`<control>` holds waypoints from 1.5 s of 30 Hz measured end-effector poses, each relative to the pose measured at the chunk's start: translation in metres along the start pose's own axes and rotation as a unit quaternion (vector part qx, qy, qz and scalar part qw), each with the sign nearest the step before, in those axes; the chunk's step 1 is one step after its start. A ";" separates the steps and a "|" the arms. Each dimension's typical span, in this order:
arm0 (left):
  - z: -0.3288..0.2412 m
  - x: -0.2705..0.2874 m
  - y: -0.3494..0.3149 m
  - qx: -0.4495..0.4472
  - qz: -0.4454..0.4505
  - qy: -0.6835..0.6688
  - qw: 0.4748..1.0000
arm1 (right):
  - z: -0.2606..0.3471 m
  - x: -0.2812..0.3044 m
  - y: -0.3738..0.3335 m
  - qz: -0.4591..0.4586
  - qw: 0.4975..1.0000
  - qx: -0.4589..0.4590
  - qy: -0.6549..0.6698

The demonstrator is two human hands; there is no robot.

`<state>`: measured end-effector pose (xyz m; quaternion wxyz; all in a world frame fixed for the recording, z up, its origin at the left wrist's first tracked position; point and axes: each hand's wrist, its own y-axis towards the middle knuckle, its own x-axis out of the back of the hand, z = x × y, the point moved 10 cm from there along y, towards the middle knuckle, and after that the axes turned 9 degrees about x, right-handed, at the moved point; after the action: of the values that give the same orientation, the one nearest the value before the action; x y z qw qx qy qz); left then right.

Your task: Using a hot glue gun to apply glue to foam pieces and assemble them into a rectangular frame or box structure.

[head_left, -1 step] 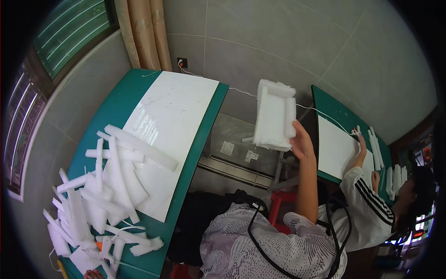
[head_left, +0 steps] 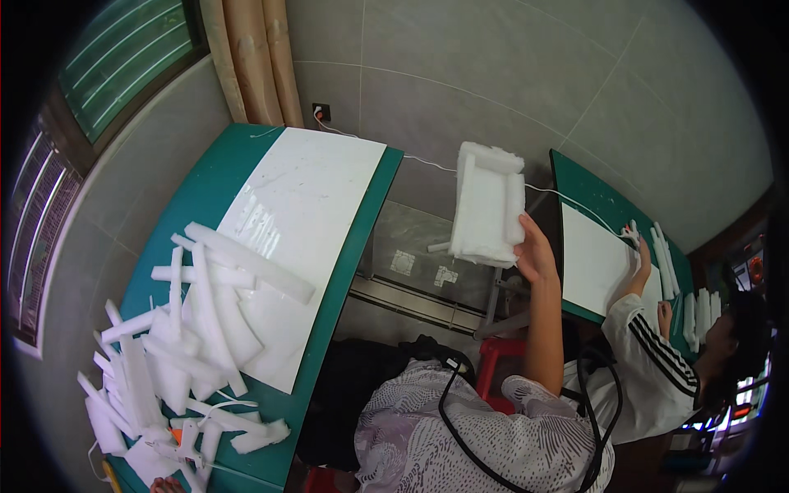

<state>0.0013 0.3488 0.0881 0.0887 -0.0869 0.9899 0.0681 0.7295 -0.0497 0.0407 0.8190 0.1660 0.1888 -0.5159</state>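
Between two green-topped tables [head_left: 201, 185], a white rectangular foam tray [head_left: 486, 205], long axis toward the grey tiled wall [head_left: 460, 103], sits pinched at its near right corner by the closer right hand [head_left: 535, 253], the left hand's [head_left: 168, 486] grip indiscernible.

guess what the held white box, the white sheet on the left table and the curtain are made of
White box: probably foam, matte, with ragged edges.
White sheet: smooth and glossy, reflecting light; perhaps plastic or coated board.
Curtain: likely fabric, slightly shiny, hanging in folds.
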 end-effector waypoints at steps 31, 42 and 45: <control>0.025 -0.067 -0.008 0.032 0.095 0.051 0.994 | 0.159 0.403 -0.165 -0.525 0.761 0.022 -0.379; 0.002 0.030 -0.007 -0.008 -0.103 0.122 0.987 | 0.142 0.072 -0.078 -0.238 0.638 0.420 -0.599; 0.006 0.064 -0.023 -0.033 -0.126 0.098 0.987 | 0.083 -0.042 -0.028 -0.081 0.671 0.407 -0.615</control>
<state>-0.0559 0.3166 0.0675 -0.0038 -0.2204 0.9721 0.0797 0.6985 -0.0671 0.1309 0.5562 0.1124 -0.5734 -0.5910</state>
